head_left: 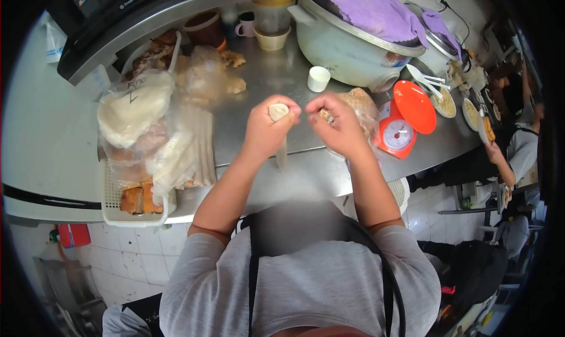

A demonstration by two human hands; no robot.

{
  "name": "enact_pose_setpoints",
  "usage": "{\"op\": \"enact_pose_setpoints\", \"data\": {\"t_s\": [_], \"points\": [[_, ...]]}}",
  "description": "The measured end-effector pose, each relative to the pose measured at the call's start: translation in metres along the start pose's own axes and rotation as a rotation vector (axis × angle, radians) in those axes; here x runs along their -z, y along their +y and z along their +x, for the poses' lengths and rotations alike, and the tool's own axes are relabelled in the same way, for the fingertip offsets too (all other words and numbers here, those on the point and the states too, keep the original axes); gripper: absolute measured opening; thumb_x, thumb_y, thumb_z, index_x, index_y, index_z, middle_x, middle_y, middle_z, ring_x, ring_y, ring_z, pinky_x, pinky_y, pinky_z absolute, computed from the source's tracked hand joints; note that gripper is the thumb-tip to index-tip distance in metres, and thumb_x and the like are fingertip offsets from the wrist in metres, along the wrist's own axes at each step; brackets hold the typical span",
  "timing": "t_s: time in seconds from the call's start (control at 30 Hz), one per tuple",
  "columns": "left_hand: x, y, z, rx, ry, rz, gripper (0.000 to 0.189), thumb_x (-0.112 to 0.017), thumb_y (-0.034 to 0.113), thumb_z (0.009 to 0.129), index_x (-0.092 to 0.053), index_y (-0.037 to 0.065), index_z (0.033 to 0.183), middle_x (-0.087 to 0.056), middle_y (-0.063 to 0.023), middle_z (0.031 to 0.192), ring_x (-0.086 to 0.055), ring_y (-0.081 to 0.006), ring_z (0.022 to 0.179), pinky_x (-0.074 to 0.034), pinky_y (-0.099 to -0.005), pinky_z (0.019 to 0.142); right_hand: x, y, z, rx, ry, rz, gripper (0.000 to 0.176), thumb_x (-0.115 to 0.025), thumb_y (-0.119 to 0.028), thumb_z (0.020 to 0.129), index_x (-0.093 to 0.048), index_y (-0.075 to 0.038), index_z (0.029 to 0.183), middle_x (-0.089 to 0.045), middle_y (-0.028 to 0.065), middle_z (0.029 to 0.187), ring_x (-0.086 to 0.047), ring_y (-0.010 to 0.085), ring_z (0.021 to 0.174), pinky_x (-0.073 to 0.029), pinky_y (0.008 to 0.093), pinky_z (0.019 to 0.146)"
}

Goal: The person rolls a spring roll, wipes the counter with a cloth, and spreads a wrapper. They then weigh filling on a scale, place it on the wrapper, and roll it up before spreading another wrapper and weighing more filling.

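Note:
My left hand (268,128) is closed around a small pale rounded bundle (278,112), which looks like a filled narrow plastic bag. A translucent strip (282,156) hangs below that fist. My right hand (340,125) is level with it, a short gap away, its fingers curled. Something small and speckled shows between the right fingers, too small to name. Just behind the right hand lies a plastic bag with brownish contents (360,106). A white cup (318,79) stands on the steel table (259,72) beyond both hands.
To the right is a red kitchen scale (397,134) with an orange-red pan. A large pot (347,49) with a purple cloth stands behind. Leftward, plastic bags (135,107) and a white basket (138,216) crowd the table. A co-worker (518,154) holds a plate at far right.

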State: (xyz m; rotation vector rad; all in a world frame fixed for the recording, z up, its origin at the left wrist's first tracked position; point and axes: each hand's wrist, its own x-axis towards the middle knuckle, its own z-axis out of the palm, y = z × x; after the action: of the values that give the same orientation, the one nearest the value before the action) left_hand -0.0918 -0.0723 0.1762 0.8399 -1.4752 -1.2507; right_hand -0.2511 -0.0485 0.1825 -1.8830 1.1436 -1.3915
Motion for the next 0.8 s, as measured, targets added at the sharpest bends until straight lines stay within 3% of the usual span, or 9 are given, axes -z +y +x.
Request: {"op": "enact_pose_setpoints", "data": {"t_s": [0.03,0.1,0.2,0.33,0.5,0.8], "points": [[-0.001,0.004,-0.001,0.035,0.038,0.008,0.011,-0.063,0.01,0.075,-0.058,0.001,0.08,-0.058,-0.0011,0.068,-0.051,-0.0091,0.062,-0.043,-0.0245,0.058,0.002,-0.011,0.001,0.074,0.002,-0.073,0.017,-0.059,-0.003,0.07,-0.059,-0.004,0.087,-0.056,0.0088,0.082,-0.054,0.0198,0.078,-0.043,0.0301,0.066],[-0.005,0.005,-0.002,-0.076,0.066,0.175,0.011,-0.064,0.008,0.074,-0.058,0.002,0.08,-0.059,-0.0046,0.068,-0.054,-0.0121,0.061,-0.043,-0.0263,0.057,0.0,-0.03,0.006,0.231,0.011,-0.215,0.016,-0.061,0.0,0.071,-0.059,-0.004,0.087,-0.054,0.0076,0.081,-0.053,0.018,0.077,-0.042,0.0278,0.069],[-0.005,0.003,-0.001,-0.172,0.104,0.358,0.011,-0.064,0.006,0.071,-0.058,0.003,0.08,-0.06,-0.0089,0.07,-0.057,-0.0188,0.062,-0.045,-0.0294,0.056,-0.014,-0.027,0.007,0.297,0.063,-0.259,0.014,-0.064,-0.006,0.067,-0.059,-0.008,0.08,-0.053,0.0074,0.076,-0.051,0.0253,0.073,-0.041,0.0345,0.065],[-0.006,0.006,-0.003,-0.256,0.158,0.484,0.013,-0.063,0.006,0.069,-0.058,0.004,0.08,-0.06,-0.0111,0.074,-0.058,-0.0283,0.066,-0.046,-0.0334,0.058,-0.024,-0.021,0.008,0.377,0.178,-0.349,0.015,-0.063,-0.001,0.067,-0.059,-0.008,0.08,-0.053,0.006,0.078,-0.051,0.0231,0.073,-0.041,0.0321,0.065],[-0.005,0.002,-0.003,-0.334,0.173,0.533,0.013,-0.064,0.009,0.069,-0.057,0.004,0.079,-0.06,-0.0105,0.075,-0.058,-0.0293,0.067,-0.046,-0.0351,0.057,-0.028,-0.021,0.007,0.478,0.227,-0.514,0.018,-0.064,-0.005,0.063,-0.059,-0.011,0.079,-0.051,0.0051,0.078,-0.051,0.0238,0.075,-0.037,0.0341,0.065],[-0.002,-0.002,-0.003,-0.36,0.086,0.602,0.012,-0.063,0.01,0.068,-0.056,0.005,0.076,-0.058,-0.0109,0.072,-0.056,-0.0308,0.066,-0.045,-0.0359,0.055,-0.021,-0.027,0.009,0.36,0.058,-0.494,0.016,-0.063,-0.009,0.062,-0.058,-0.009,0.077,-0.049,0.0061,0.083,-0.049,0.0244,0.078,-0.036,0.0354,0.069]]}}
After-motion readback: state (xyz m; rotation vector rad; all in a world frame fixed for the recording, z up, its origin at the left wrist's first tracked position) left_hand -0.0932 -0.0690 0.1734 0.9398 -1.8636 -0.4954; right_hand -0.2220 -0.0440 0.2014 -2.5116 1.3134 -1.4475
